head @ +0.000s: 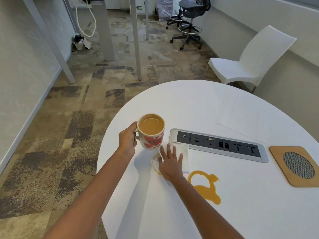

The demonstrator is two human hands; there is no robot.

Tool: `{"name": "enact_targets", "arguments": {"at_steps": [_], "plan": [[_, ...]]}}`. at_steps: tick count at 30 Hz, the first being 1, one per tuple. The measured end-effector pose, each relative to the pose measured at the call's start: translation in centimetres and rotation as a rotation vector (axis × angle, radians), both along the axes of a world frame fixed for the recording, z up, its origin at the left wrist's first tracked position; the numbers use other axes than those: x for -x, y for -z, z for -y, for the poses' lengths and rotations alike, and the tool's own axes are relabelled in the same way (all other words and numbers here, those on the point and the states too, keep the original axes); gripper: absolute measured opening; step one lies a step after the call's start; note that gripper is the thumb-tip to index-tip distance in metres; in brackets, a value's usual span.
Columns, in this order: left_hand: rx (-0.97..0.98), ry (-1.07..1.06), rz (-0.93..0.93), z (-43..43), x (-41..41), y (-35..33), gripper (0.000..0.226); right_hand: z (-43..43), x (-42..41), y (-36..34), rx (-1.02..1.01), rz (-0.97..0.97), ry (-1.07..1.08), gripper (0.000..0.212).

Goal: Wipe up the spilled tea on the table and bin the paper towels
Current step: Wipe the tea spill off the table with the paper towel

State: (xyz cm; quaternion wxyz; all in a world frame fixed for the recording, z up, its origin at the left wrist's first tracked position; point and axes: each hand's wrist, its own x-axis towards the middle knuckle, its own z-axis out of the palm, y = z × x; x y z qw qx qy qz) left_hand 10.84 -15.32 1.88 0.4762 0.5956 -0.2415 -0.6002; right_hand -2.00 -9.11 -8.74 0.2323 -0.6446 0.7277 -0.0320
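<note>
A white mug with red hearts (151, 133), full of milky tea, is held by its handle in my left hand (127, 139) near the left rim of the round white table (198, 100); whether it rests on the table I cannot tell. My right hand (170, 163) lies flat, fingers spread, on a folded white paper towel (184, 157) just right of the mug. A brown ring of tea (155, 163) shows beside that hand. A larger tea puddle (205, 188) lies to the right of my right forearm.
A grey power and data socket strip (219, 144) is set into the table behind the towel. A wooden coaster with a mesh centre (296, 165) lies at the right. Sheets of white paper (241, 116) lie further back. A white chair (248, 61) stands beyond the table.
</note>
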Motion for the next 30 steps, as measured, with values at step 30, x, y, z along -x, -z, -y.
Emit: {"name": "enact_targets", "arguments": {"at_steps": [30], "plan": [[-0.048, 0.019, -0.004, -1.2, 0.5, 2.0, 0.019, -4.9, -0.1, 0.4, 0.009, 0.008, -0.507, 0.052]]}}
